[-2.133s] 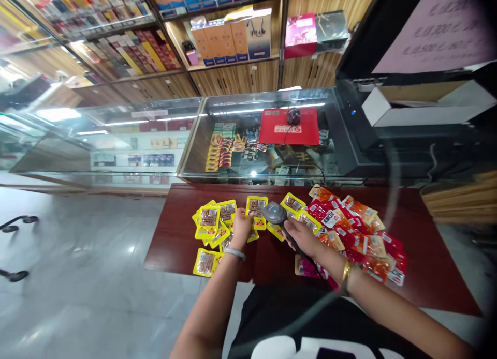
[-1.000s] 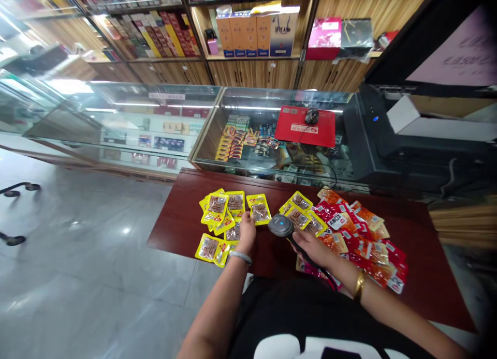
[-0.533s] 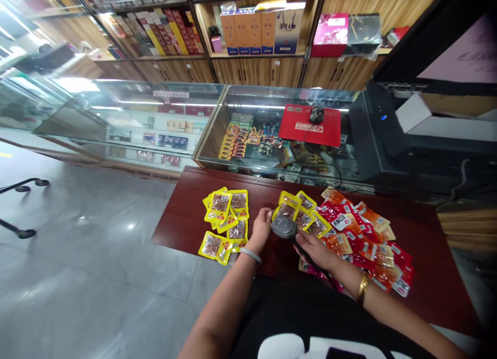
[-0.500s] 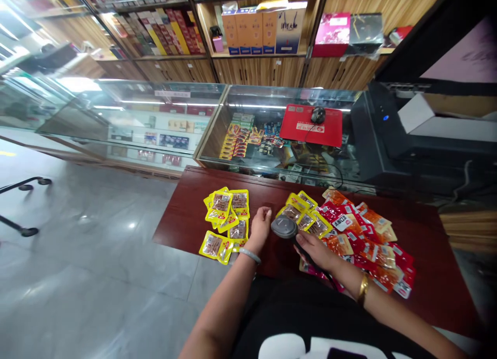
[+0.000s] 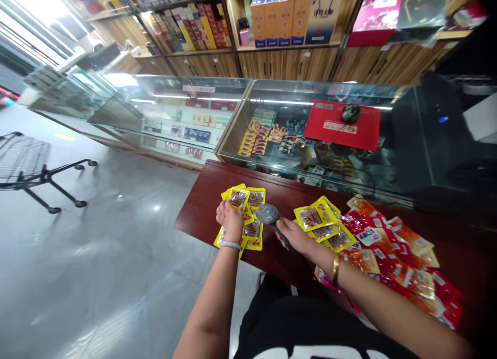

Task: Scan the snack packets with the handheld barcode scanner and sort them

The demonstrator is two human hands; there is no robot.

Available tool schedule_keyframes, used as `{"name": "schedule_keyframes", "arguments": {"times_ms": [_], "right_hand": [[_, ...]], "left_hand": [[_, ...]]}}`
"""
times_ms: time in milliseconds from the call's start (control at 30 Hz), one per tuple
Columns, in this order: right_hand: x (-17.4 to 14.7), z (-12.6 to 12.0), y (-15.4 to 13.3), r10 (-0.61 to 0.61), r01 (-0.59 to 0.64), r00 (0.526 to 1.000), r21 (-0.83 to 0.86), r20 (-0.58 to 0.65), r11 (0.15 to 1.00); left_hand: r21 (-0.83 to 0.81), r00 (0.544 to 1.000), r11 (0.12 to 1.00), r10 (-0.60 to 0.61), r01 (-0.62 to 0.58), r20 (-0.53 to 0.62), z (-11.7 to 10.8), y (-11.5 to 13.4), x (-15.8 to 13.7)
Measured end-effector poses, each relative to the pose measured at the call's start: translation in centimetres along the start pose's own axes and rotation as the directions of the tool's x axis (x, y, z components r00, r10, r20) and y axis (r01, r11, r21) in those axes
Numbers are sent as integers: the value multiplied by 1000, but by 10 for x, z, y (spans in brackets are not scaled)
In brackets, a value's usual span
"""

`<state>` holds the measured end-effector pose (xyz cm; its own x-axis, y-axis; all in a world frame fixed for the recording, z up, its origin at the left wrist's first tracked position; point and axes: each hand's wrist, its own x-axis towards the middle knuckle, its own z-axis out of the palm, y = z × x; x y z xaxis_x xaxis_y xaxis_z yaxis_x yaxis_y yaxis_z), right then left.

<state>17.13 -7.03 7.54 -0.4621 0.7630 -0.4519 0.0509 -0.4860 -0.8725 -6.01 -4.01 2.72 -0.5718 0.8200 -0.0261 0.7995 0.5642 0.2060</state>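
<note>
My left hand [image 5: 230, 219] is over the left pile of yellow snack packets [image 5: 253, 228], its fingers curled around the edge of a yellow snack packet [image 5: 237, 197]. Part of that pile is hidden under the palm and wrist. In my right hand [image 5: 293, 235] is a dark handheld barcode scanner [image 5: 267, 213], held by its handle, with a small blue light on its head. The scanner head points toward the left pile. Beyond my right hand lies a second group of yellow snack packets [image 5: 310, 218], against a heap of red and orange snack packets [image 5: 392, 250].
Everything lies on a dark red-brown table [image 5: 202, 206]. Behind it stands a glass display counter [image 5: 287, 92] with a red mat [image 5: 337, 136] and a mouse [image 5: 350, 113] on top. A dark machine [image 5: 415, 136] is at right, a shopping cart [image 5: 42, 173] at left.
My left hand has moved left, from the middle of the table onto the left yellow packets. The scanner has shifted left toward that pile, and its blue light now shows. The view has turned left.
</note>
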Motion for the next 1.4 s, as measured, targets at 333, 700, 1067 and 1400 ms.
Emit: {"name": "schedule_keyframes", "arguments": {"times_ms": [333,700,1067,1400], "right_hand": [[56,29,-19,40,-36,998,64,-52,997],[-18,-19,-23,177,-156,966,122,-186,980],[-56,-65,-13,176,-158,960,97,-218,983],[-56,-78,21,240,-237,968,42,-72,970]], "left_hand": [[-38,992,998,57,-53,113,-10,-26,37],[-764,881,610,220,210,418,12,16,-31],[-781,830,599,336,177,446,24,76,-91],[-334,972,941,33,49,234,11,36,-90]]}}
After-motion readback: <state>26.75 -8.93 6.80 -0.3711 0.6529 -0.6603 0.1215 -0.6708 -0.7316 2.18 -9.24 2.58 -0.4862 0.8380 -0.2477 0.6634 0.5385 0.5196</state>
